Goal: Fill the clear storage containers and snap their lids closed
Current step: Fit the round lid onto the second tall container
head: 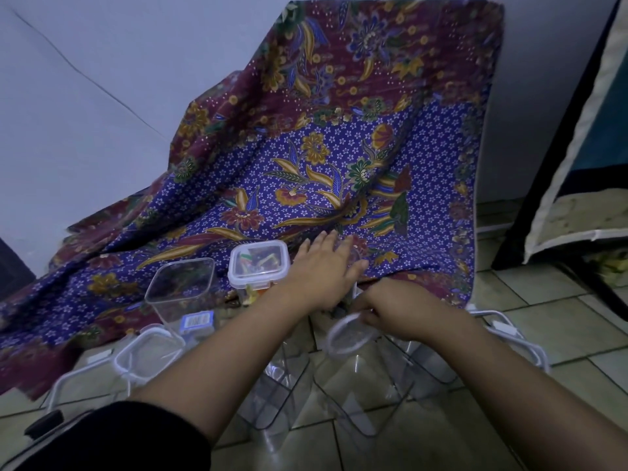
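My left hand (pixel 323 266) lies with fingers spread over the top of a clear container (pixel 354 255), holding it against the patterned cloth; most of the container is hidden beneath the hand. Just below, my right hand (pixel 394 311) pinches the rim of a round white-edged lid (pixel 339 346). A square container (pixel 258 263) packed with colourful items stands to the left, its lid on. Further left is an open, empty square container (pixel 183 287).
A loose square lid (pixel 149 355) and a small blue box (pixel 197 321) lie by the empty container. Several clear containers (pixel 282 396) lie on the tiled floor under my arms. More lids (pixel 509 334) sit at the right. Batik cloth (pixel 306 147) drapes behind.
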